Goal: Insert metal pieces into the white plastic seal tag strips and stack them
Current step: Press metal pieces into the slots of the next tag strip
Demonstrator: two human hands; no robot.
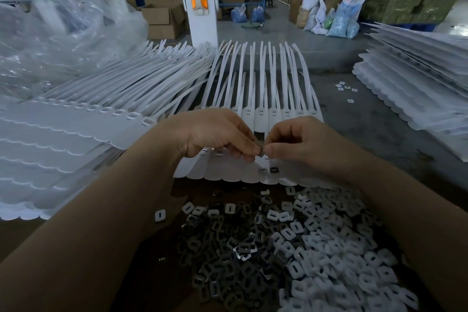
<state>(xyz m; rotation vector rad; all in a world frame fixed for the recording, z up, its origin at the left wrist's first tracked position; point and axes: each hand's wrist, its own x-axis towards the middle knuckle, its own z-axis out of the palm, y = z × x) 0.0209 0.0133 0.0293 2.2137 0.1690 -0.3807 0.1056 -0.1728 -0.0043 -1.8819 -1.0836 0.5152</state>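
Just above the near edge of the seal tag strip (253, 172) that lies across the middle of the surface (367, 114), a small dark metal piece (261, 151) sits pinched between both hands. The left hand (215, 134) curls its fingers (250, 148) onto the piece from one side, and the right hand (301, 140) meets it with thumb and forefinger from the other, so both are narrow and holding the same piece.

The step in hand looks like seating a metal piece into a socket of this strip; one dark piece (273, 170) already lies on the strip just nearer the camera. The next move probably calls for turning the piece square to an open socket and pressing it flat, with the strip kept from sliding.

Nearer than the strip, loose stock lies heaped with no box wall that I can make out: dark metal pieces (222, 248) below the left hand, white plastic caps (342, 248) beside them below the right. To the left of the strip rests a stack of strips (50, 147), and to its far right another stack (417, 88). Beyond the left stack sit crumpled clear plastic bags (63, 38).
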